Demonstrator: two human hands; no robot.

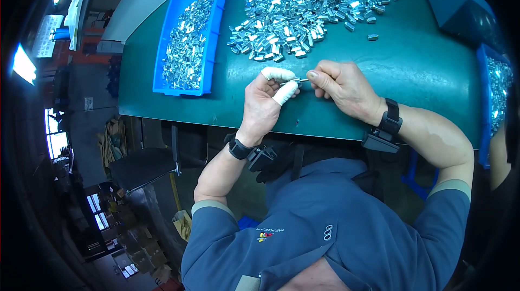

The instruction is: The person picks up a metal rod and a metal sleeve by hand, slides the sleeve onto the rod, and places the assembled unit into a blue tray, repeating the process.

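Over the near edge of the green table, my left hand (pixel 261 108) pinches a small shiny metal piece (pixel 291 81) between thumb and forefinger. White covers wrap those two fingertips and hide most of the piece. My right hand (pixel 349 89) is closed on a thin metal rod (pixel 304 80), whose other end meets the piece at my left fingertips. Whether the rod sits inside the piece I cannot tell. Just beyond my hands spreads a large heap of small silvery metal pieces (pixel 303 14), some looking six-sided. Both wrists wear black straps with a box-like device.
A blue tray (pixel 208 69) with more metal pieces stands on the left of the green table (pixel 433 74). At the far right are a dark blue machine housing (pixel 457 1) and another blue bin (pixel 483 107) of pieces. Another person's arm (pixel 499 158) shows at the right edge.
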